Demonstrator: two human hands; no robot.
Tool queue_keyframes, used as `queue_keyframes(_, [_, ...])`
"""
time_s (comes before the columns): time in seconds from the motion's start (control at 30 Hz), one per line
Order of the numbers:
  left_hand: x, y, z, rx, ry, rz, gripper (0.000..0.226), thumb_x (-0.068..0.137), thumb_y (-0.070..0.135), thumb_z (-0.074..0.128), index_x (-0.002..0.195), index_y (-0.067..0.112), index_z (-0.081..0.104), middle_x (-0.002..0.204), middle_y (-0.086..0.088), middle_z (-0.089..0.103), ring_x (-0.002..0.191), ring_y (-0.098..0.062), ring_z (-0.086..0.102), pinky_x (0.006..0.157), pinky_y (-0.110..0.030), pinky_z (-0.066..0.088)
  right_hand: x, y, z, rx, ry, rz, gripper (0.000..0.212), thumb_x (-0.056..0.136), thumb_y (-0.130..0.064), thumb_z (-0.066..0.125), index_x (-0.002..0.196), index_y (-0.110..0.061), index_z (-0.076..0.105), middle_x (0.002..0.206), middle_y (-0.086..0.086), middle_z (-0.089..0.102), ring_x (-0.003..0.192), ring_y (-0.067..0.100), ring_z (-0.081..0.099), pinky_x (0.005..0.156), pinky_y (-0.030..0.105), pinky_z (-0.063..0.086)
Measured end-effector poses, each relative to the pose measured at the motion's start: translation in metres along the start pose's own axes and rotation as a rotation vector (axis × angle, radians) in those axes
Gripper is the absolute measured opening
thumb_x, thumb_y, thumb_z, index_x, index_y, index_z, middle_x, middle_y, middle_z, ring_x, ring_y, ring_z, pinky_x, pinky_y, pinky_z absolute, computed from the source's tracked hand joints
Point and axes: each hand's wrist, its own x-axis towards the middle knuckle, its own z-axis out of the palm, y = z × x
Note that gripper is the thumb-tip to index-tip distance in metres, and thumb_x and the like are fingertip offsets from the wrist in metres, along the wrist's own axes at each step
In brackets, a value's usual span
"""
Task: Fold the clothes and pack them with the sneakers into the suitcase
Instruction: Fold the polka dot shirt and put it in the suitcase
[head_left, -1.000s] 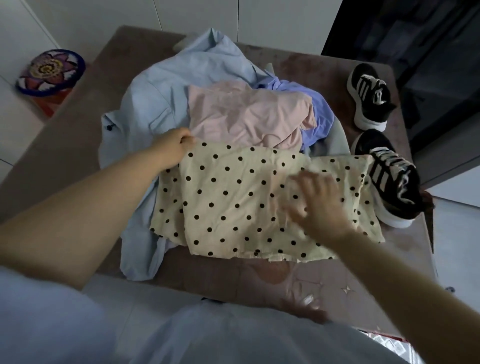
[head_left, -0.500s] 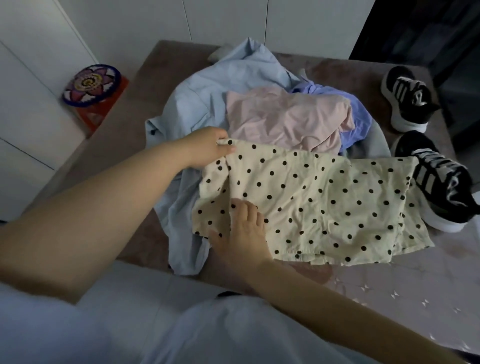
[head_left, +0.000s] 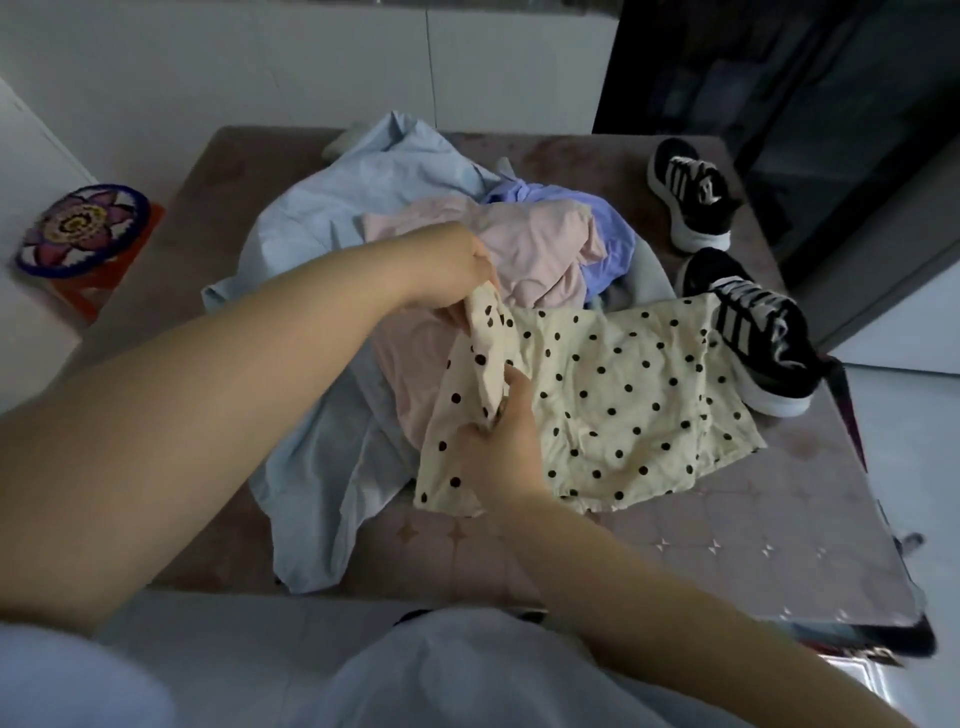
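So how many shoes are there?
2. The far sneaker sits at the back right. The near sneaker lies closer, against the spotted cloth. The clothes pile could hide more.

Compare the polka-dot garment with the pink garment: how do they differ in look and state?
The polka-dot garment is cream with black dots; the pink garment is plain. The polka-dot garment is gripped by the left hand and right hand; the pink garment lies crumpled, held by neither. Both are light-coloured fabric.
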Motion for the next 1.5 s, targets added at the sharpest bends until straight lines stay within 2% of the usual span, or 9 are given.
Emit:
queue_keyframes(0.23, [0.048,0.052,0.0,0.403,-0.259,0.09,0.045,0.062,0.053,0.073,0.093,0.022,0.062,0.095,0.002,0.063,0.089,-0.017,0.058,0.085,-0.035,0.047,0.023,0.012,-0.129,-0.073,0.109,-0.026,0.037,0.086,-0.013,0.059,0.12,-0.026,0.052,0.081,0.001,0.063,0.052,0.006,0.05,0.045,0.017,0.038])
queue_keyframes(0.47, [0.126,0.074,0.081,0.313,-0.064,0.299,0.021,0.087,0.025,0.06,0.068,0.02,0.056,0.071,0.001,0.049,0.068,-0.016,0.043,0.062,-0.026,0.034,0.046,0.04,-0.209,-0.081,0.166,0.082,0.034,0.083,-0.008,0.057,0.109,-0.03,0.056,0.092,-0.002,0.071,0.086,0.018,0.067,0.079,0.043,0.056])
queue_keyframes(0.7, [0.183,0.101,0.163,0.16,-0.012,0.296,0.044,0.092,0.025,0.054,0.061,0.018,0.024,0.061,0.002,0.029,0.057,-0.014,0.03,0.051,-0.025,0.022,0.056,0.087,-0.249,-0.161,0.412,0.19,0.032,0.091,-0.029,0.054,0.071,-0.005,0.047,0.058,0.003,0.045,0.054,0.016,0.041,0.05,0.028,0.034])
queue_keyframes(0.8, [0.195,0.092,0.183,0.289,0.061,0.219,0.022,0.092,0.034,0.053,0.08,0.017,0.047,0.077,-0.002,0.051,0.078,-0.023,0.051,0.066,-0.031,0.038,0.062,0.096,-0.257,-0.302,0.405,0.22,0.008,0.092,-0.024,0.05,0.093,-0.017,0.052,0.074,-0.006,0.057,0.068,0.017,0.053,0.056,0.03,0.043])
queue_keyframes(0.9, [0.185,0.083,0.188,0.459,0.275,0.313,0.03,0.091,0.023,0.054,0.119,0.013,0.05,0.111,-0.01,0.058,0.104,-0.033,0.052,0.089,-0.036,0.036,0.062,0.1,-0.252,-0.56,0.425,0.042,0.047,0.086,-0.014,0.05,0.131,-0.018,0.038,0.121,-0.002,0.051,0.111,0.019,0.048,0.091,0.038,0.047])
queue_keyframes(1.0, [0.147,0.07,0.185,0.49,0.519,0.641,0.026,0.081,0.006,0.05,0.105,0.012,0.058,0.098,-0.007,0.063,0.092,-0.03,0.055,0.083,-0.031,0.032,0.065,0.098,-0.24,-0.777,0.41,-0.359,0.053,0.084,-0.028,0.044,0.133,-0.01,0.036,0.132,0.011,0.046,0.125,0.023,0.037,0.106,0.043,0.035])
queue_keyframes(1.27, [0.101,-0.02,0.199,0.859,0.308,0.271,0.062,0.091,0.048,0.026,0.142,0.015,0.033,0.144,-0.007,0.044,0.133,-0.025,0.04,0.111,-0.047,0.017,0.134,0.084,-0.237,-0.982,-0.057,-0.351,0.078,0.084,-0.068,0.017,0.147,-0.029,-0.009,0.146,-0.013,-0.023,0.139,0.01,-0.022,0.112,0.033,-0.019])
queue_keyframes(1.4, [0.104,-0.042,0.202,0.909,0.25,0.163,0.059,0.095,0.051,0.011,0.141,0.017,0.027,0.145,-0.004,0.041,0.138,-0.015,0.029,0.112,-0.045,0.006,0.149,0.105,-0.25,-1.21,-0.2,-0.31,0.095,0.068,-0.081,-0.012,0.143,-0.022,-0.021,0.149,-0.004,-0.027,0.139,0.009,-0.024,0.104,0.022,-0.031])
queue_keyframes(1.5, [0.107,-0.04,0.196,0.818,0.321,0.182,0.062,0.092,0.049,0.021,0.144,0.017,0.031,0.148,-0.002,0.037,0.139,-0.016,0.019,0.112,-0.045,0.003,0.147,0.091,-0.249,-1.237,-0.192,-0.266,0.087,0.085,-0.07,0.018,0.149,-0.016,-0.006,0.158,0.005,-0.009,0.145,0.017,-0.006,0.113,0.033,-0.015])
